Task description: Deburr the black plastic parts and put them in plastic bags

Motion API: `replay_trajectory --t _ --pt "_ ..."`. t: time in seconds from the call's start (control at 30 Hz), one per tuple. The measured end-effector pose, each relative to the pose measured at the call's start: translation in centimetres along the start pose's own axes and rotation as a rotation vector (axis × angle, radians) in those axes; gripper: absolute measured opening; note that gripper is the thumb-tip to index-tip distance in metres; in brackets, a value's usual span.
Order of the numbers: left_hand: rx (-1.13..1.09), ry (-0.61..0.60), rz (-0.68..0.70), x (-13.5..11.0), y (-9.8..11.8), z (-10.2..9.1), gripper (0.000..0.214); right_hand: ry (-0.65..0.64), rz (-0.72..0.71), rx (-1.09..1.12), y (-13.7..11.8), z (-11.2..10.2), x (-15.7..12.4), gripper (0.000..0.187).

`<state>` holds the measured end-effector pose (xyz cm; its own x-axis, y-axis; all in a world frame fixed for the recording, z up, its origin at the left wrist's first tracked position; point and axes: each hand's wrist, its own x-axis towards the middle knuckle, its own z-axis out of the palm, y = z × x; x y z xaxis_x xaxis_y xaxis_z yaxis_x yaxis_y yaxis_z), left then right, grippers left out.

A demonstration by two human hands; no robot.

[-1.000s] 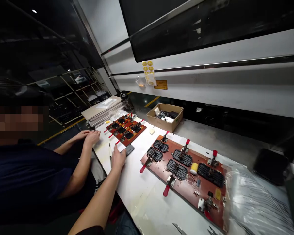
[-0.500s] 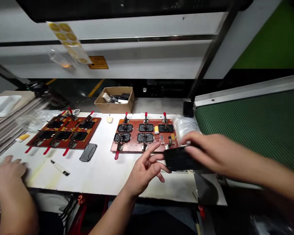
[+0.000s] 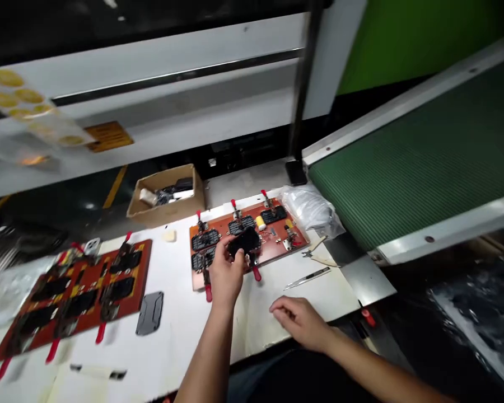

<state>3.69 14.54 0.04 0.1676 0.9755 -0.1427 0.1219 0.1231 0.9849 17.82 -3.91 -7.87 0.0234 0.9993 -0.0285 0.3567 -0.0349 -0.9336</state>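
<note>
My left hand (image 3: 227,274) is closed on a black rectangular plate, like a phone case back (image 3: 245,240), held over the front middle of the right red-brown fixture board (image 3: 273,246). The plate hides part of the board there. Black ribbed plates (image 3: 205,239) sit on this board beside red-handled toggle clamps. Lower right, my right hand (image 3: 300,322) hovers at or rests on the table's front edge, fingers loosely bent and nothing visible in them. Nearest to it lies a slim craft knife (image 3: 307,278), with cutting pliers (image 3: 317,254) behind.
A second clamp board (image 3: 140,263) stands left, with a grey case (image 3: 150,313) and another knife (image 3: 98,371) nearby. Behind are a cardboard box (image 3: 168,212) of small parts and a plastic bag (image 3: 308,207). A green conveyor belt (image 3: 424,162) runs along the right.
The black plate has passed from my right hand to my left, which moved over the board. My right hand drew back to the table edge. My view turned right; another person's hand left it.
</note>
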Motion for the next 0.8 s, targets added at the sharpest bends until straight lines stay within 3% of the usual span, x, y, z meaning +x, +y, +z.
replay_trajectory --t 0.17,0.27,0.33,0.47,0.67,0.8 --pt "0.076 -0.181 -0.020 5.4 -0.1 6.5 0.048 -0.017 -0.251 -0.273 1.5 1.5 1.5 0.024" --pt "0.136 -0.224 -0.051 6.5 -1.4 10.1 0.045 -0.023 -0.277 -0.339 2.5 1.3 1.5 0.023" --pt "0.211 -0.238 -0.053 6.8 -2.2 11.6 0.041 -0.031 -0.294 -0.351 2.7 1.2 1.4 0.022" --pt "0.423 -0.221 0.025 7.0 -2.9 12.5 0.037 -0.066 -0.316 -0.360 2.6 0.8 1.5 0.020" --pt "0.674 -0.108 0.282 6.4 -2.2 12.6 0.039 -0.091 -0.321 -0.336 2.7 0.3 1.6 0.018" --pt "0.762 -0.045 0.340 6.3 -2.6 12.9 0.029 -0.080 -0.333 -0.320 2.8 0.3 1.5 0.017"
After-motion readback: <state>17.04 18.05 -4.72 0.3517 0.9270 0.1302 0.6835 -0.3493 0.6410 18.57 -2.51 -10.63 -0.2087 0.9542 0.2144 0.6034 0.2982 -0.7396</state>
